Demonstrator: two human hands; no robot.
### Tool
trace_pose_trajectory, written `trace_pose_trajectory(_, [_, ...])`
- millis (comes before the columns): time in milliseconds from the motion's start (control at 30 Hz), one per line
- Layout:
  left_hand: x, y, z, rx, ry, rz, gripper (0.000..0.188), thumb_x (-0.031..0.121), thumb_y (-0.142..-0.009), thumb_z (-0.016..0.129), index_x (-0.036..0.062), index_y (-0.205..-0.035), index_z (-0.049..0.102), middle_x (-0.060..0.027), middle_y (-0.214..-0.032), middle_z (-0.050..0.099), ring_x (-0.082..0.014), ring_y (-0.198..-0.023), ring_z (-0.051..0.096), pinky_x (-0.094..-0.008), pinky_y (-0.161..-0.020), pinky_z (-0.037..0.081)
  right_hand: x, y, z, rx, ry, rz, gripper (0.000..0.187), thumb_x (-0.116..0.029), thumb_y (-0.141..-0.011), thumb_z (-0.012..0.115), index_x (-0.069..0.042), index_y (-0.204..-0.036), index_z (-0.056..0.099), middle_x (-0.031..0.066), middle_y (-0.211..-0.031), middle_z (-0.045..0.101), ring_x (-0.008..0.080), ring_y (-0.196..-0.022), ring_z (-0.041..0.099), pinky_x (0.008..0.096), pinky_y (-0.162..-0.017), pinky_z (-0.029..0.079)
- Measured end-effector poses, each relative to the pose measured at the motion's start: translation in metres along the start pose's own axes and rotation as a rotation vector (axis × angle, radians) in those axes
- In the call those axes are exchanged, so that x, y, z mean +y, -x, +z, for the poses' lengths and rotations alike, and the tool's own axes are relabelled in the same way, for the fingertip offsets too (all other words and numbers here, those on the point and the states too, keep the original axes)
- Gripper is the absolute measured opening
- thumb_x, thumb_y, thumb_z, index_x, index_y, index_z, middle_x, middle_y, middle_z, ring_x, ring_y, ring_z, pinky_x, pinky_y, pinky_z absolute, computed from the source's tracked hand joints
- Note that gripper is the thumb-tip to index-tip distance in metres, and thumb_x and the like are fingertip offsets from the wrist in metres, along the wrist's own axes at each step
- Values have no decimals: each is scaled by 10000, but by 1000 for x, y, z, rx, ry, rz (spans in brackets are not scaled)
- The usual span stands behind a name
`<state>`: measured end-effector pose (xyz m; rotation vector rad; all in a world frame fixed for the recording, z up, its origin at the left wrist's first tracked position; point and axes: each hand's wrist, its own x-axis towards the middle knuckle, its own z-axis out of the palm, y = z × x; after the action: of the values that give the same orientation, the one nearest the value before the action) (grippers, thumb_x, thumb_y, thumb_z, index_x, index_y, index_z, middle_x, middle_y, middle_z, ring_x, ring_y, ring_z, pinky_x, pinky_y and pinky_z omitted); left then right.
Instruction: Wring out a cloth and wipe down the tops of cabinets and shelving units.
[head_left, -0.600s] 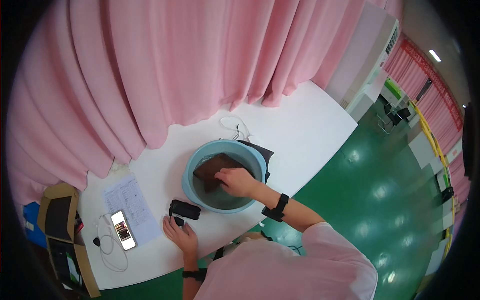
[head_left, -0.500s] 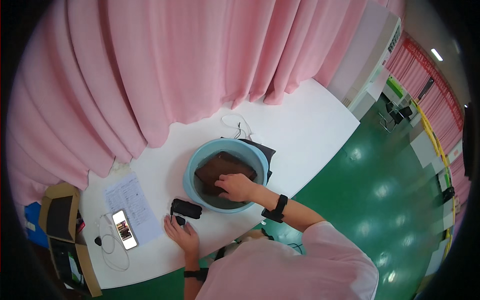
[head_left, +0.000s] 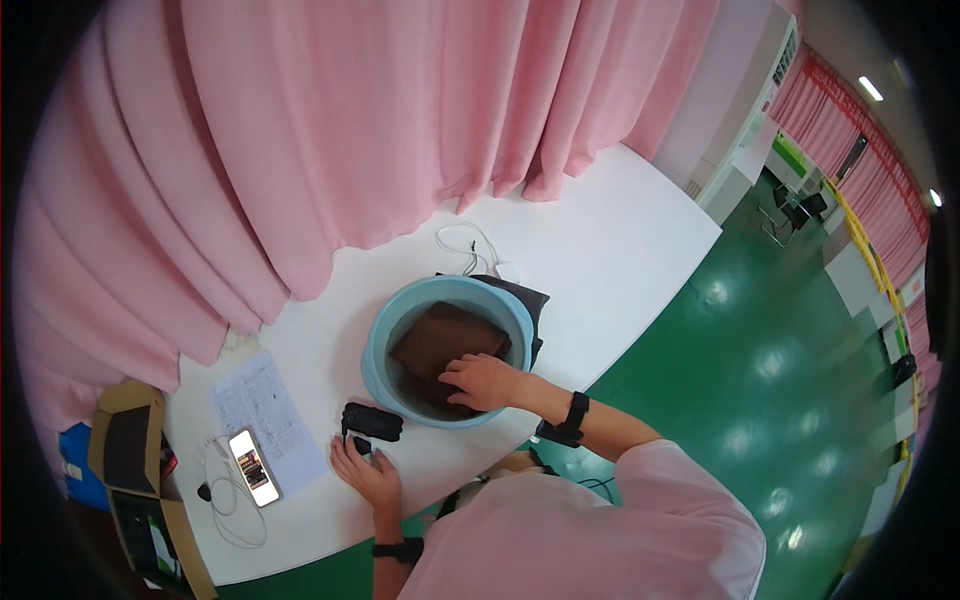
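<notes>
A light-blue basin stands on the white table, with a folded brown cloth lying in it, apparently in water. Over the near right part of the cloth is my right hand, its fingers apart and bent downward; whether the fingertips touch the cloth is hard to tell. Left of the basin my left hand rests on the tabletop with its fingers stretched out. Beside its fingertips lie a small black object and a black case-like item.
Further left lie a lit phone, a white cable and a written sheet. An open cardboard box stands at the table's left end. Something flat and black sits behind the basin. Pink curtains hang along the back.
My right hand has shifted slightly right and nearer to me within the basin. The brown cloth shows a slightly different outline. My left hand stays in place.
</notes>
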<state>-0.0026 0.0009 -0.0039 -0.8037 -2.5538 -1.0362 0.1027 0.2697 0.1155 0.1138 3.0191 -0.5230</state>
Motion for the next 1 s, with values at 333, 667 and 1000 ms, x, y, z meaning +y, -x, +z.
trace_pose_trajectory(333, [5,-2,2,-11,-47,-17,565,60,-758,613,-44,-1284,436,-250,-1408,389,-429,-1346,302,-562,-1138,169,14,19,-8,108,-26,4,412,-252,-852,643,-65,-1216,593,136,-1196,567,316,-1110,556,436,-951,448])
trace_pose_trajectory(667, [10,-3,2,7,-101,-2,523,87,-814,579,-62,-1293,432,-255,-1405,394,-433,-1337,316,-564,-1133,181,26,45,-31,159,-132,46,413,-219,-857,642,-43,-1225,577,162,-1292,531,332,-1195,515,431,-1007,420])
trace_pose_trajectory(1000, [13,-2,7,-30,-222,-20,511,152,-860,553,-46,-1316,437,-254,-1401,406,-422,-1332,332,-545,-1140,170,36,74,-47,202,-265,64,387,-184,-867,636,-17,-1210,570,179,-1270,541,342,-1183,519,432,-1010,421])
